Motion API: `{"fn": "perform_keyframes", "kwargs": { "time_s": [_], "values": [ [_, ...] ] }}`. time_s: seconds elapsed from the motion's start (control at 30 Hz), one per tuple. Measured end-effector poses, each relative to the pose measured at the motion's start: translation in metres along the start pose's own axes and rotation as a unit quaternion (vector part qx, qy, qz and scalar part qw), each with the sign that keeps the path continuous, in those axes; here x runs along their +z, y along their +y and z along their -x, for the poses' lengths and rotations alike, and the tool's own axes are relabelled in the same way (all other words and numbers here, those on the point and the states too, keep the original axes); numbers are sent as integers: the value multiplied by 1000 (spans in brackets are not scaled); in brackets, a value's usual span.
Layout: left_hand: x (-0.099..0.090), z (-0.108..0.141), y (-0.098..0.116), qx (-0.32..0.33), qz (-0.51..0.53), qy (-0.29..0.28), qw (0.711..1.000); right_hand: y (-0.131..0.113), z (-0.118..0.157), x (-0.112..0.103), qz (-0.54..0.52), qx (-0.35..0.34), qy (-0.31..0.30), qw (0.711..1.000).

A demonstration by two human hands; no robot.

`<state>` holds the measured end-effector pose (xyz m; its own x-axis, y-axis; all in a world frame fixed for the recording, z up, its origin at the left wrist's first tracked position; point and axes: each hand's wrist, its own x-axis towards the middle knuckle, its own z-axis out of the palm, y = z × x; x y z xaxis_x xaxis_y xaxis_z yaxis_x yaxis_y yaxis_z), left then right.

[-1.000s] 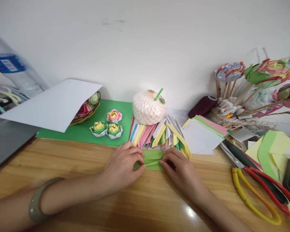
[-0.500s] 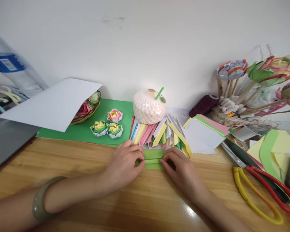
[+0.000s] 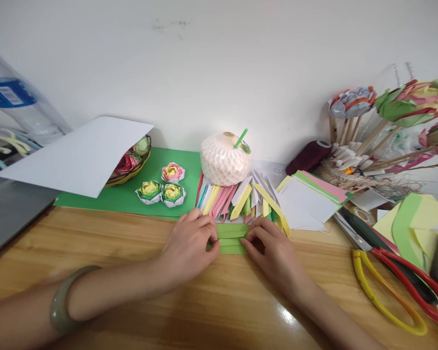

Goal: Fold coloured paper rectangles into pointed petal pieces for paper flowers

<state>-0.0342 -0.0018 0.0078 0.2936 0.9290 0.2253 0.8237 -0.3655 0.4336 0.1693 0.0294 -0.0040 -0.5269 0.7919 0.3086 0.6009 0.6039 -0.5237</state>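
Note:
A light green paper (image 3: 231, 239) with folds along its length lies flat on the wooden table. My left hand (image 3: 194, 240) pinches its left end between thumb and fingers. At the right end, my right hand (image 3: 270, 248) grips the same paper in a pinch. Just behind it are folded paper strips (image 3: 222, 201) in pink, yellow, white and green. A white netted round object (image 3: 226, 159) with a green straw stands behind the strips. Three paper flowers (image 3: 173, 193) sit on a green sheet (image 3: 155, 209) to the left.
Scissors (image 3: 390, 282) with red and yellow handles lie at the right, by paper sheets (image 3: 310, 201) and a dark red thread spool (image 3: 308, 158). Stemmed paper flowers (image 3: 352, 103) stand behind. At the left are a basket (image 3: 131, 175), a white sheet (image 3: 80, 155) and a bottle (image 3: 22, 104).

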Motion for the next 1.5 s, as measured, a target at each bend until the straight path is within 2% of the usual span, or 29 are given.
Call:
{"fn": "perform_keyframes", "kwargs": {
  "time_s": [0.23,0.5,0.67,0.73,0.83,0.9,1.07,1.37,1.5],
  "values": [
    [-1,-1,3,3,-36,-8,999,0,0,0,5,-7,-4,1000],
    [0,2,-2,29,-95,17,995,0,1,-1,14,-7,-7,1000],
    [-1,3,-1,48,-134,13,990,-1,1,-1,36,-2,-10,999],
    [-1,4,-3,93,-154,23,983,-1,1,-1,41,-2,-10,999],
    [1,5,-7,224,-165,62,958,-1,1,-1,40,-2,-9,999],
    [3,7,-10,283,-165,80,941,-2,0,-2,42,3,-8,999],
    [6,13,-9,327,-209,70,919,-4,0,-3,55,6,-7,998],
    [10,25,-3,318,-280,55,904,-2,2,-1,88,-1,-10,996],
    [9,24,-3,318,-282,57,903,3,5,-5,127,-1,13,992]
  ]
}}
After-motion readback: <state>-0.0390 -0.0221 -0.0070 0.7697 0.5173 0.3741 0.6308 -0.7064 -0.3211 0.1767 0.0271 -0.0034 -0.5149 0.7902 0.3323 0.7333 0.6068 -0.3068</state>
